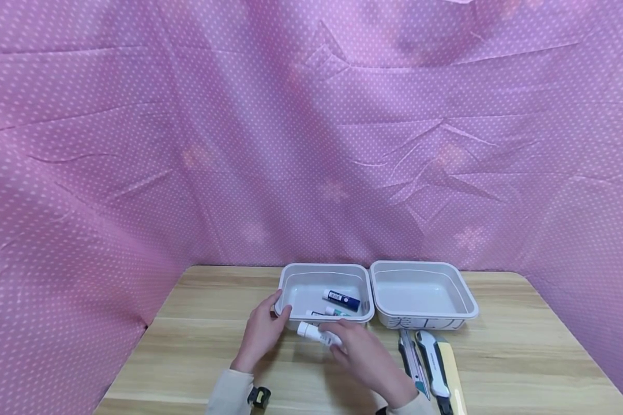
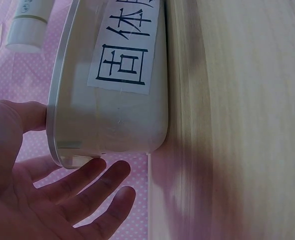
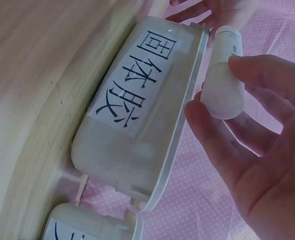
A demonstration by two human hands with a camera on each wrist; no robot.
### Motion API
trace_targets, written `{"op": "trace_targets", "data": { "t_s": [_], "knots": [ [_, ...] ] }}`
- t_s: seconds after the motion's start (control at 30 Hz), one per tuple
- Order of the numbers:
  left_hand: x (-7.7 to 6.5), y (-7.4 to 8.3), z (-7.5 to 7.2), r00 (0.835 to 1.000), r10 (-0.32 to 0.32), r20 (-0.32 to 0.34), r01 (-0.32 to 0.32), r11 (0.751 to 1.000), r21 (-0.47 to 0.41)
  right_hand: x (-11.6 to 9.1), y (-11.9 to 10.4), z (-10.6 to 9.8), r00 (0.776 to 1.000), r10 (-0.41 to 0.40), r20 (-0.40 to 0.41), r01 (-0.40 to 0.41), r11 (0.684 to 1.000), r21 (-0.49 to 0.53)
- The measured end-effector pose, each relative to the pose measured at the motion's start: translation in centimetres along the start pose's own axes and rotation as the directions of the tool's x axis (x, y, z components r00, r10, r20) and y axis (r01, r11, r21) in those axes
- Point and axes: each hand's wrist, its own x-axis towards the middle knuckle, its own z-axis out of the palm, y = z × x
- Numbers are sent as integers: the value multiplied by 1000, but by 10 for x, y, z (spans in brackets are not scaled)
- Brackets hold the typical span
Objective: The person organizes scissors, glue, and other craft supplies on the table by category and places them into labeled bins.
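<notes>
My right hand (image 1: 360, 351) pinches a white glue stick (image 1: 314, 333) between thumb and fingers, just in front of the left plastic box (image 1: 324, 268). In the right wrist view, the glue stick (image 3: 225, 75) is held beside the box rim, its capped end pointing away. My left hand (image 1: 263, 328) holds the front left corner of that box, thumb at the rim and fingers around the side. Inside lie a dark blue glue stick (image 1: 342, 300), a green-and-white one (image 1: 336, 312) and another partly hidden by the front wall. A label (image 2: 125, 45) with Chinese characters covers the box's front.
A second white box (image 1: 423, 265) stands right beside the first, its front also labelled. Before it lie several utility knives: a grey one (image 1: 414, 363), a white-and-black one (image 1: 433, 366) and a yellow one (image 1: 451, 377). Pink dotted cloth (image 1: 311, 144) hangs behind the wooden table (image 1: 519, 346).
</notes>
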Motion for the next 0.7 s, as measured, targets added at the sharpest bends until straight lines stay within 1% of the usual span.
{"op": "trace_targets", "data": {
  "t_s": [0.33,0.5,0.6,0.7],
  "knots": [
    [0,0,1,1000,-19,8,19,1000,9,1,0,-12,995,64,-75,-63,998,11],
    [0,0,1,1000,-21,8,21,1000,12,1,2,-16,986,110,-128,-109,994,14],
    [0,0,1,1000,-18,4,18,1000,15,1,5,-18,979,151,-136,-151,988,13],
    [0,0,1,1000,-19,5,18,1000,16,2,7,-19,974,173,-144,-173,985,15]
  ]
}}
